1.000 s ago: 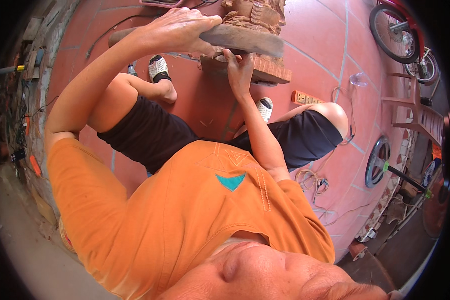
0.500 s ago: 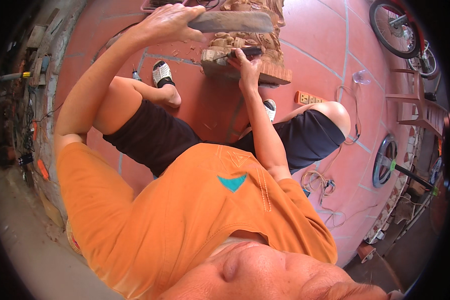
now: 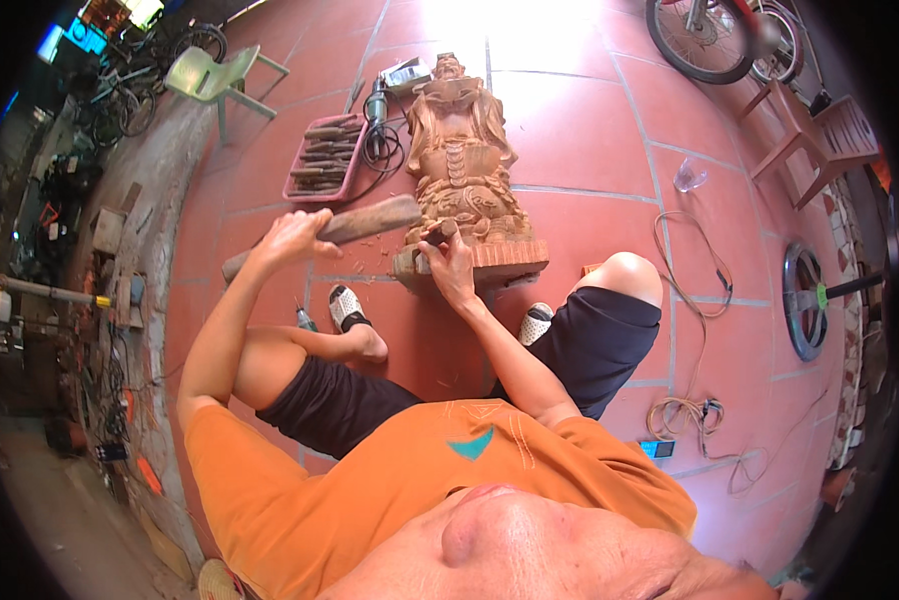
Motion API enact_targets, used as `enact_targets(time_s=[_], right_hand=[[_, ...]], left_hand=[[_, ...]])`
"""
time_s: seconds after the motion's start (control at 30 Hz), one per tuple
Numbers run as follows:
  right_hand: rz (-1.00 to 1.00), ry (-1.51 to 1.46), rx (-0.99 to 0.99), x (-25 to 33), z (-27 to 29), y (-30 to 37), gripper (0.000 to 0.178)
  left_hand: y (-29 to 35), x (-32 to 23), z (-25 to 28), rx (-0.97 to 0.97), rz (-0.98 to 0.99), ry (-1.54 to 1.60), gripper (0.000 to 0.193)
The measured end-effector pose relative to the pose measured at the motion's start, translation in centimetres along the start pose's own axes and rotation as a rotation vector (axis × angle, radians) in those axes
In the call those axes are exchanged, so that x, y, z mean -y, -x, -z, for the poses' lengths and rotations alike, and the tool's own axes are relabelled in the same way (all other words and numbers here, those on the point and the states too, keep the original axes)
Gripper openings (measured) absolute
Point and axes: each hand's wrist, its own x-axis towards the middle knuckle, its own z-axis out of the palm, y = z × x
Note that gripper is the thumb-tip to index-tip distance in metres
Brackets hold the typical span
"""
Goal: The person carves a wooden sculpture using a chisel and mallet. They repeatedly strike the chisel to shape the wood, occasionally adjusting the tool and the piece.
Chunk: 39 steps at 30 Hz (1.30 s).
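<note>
A carved wooden statue [image 3: 457,165], a robed figure on a block base, lies on the floor ahead of me with its head away. My left hand [image 3: 295,238] is closed round a worn wooden mallet [image 3: 375,219], held to the left of the base with its end near the carving. My right hand [image 3: 453,268] grips a chisel [image 3: 440,233] by its dark handle, close against the lower left part of the carving. Its cutting tip is hidden. Mallet and chisel are apart.
A pink tray [image 3: 348,185] of several wooden-handled tools stands left of the statue, beside a power tool [image 3: 375,105]. Cables [image 3: 692,300] trail over the right-hand tiles. A green chair [image 3: 220,78], a pink chair [image 3: 820,145] and wheels stand farther out. Wood shavings [image 3: 380,246] lie near the base.
The view has tilted up, bringing the whole statue and tool tray into sight. The mallet, earlier over the carving above the chisel, is now drawn back to the left. Both hands keep their holds.
</note>
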Motion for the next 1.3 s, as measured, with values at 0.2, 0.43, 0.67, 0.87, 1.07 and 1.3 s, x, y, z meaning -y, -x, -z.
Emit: enact_targets(time_s=[0.2, 0.43, 0.67, 0.87, 1.07, 1.3], right_hand=[[0.313, 0.099, -0.038, 2.3, 0.1, -0.1, 0.033], [0.191, 0.241, -0.107, 3.8, 1.3, -0.7, 0.035], [0.241, 0.346, 0.035, 3.1, 0.9, -0.5, 0.031], [0.316, 0.639, 0.197, -0.1, -1.2, 0.6, 0.032], [0.293, 0.728, 0.269, -1.9, -1.9, 0.4, 0.028], [0.221, 0.615, 0.273, -1.0, -1.4, -0.8, 0.024]], left_hand=[[0.0, -0.8, 0.0, 0.149, 0.056, 0.012, 0.058], [-1.1, -1.6, -0.1, 0.265, 0.061, -0.096, 0.063], [-1.7, -2.0, 0.7, 0.28, 0.034, -0.107, 0.063], [-1.6, -0.9, 0.2, 0.264, 0.061, -0.08, 0.061], [-1.6, -0.9, 0.0, 0.331, 0.069, -0.039, 0.064], [-1.9, -0.7, -0.4, 0.265, 0.015, -0.008, 0.066]])
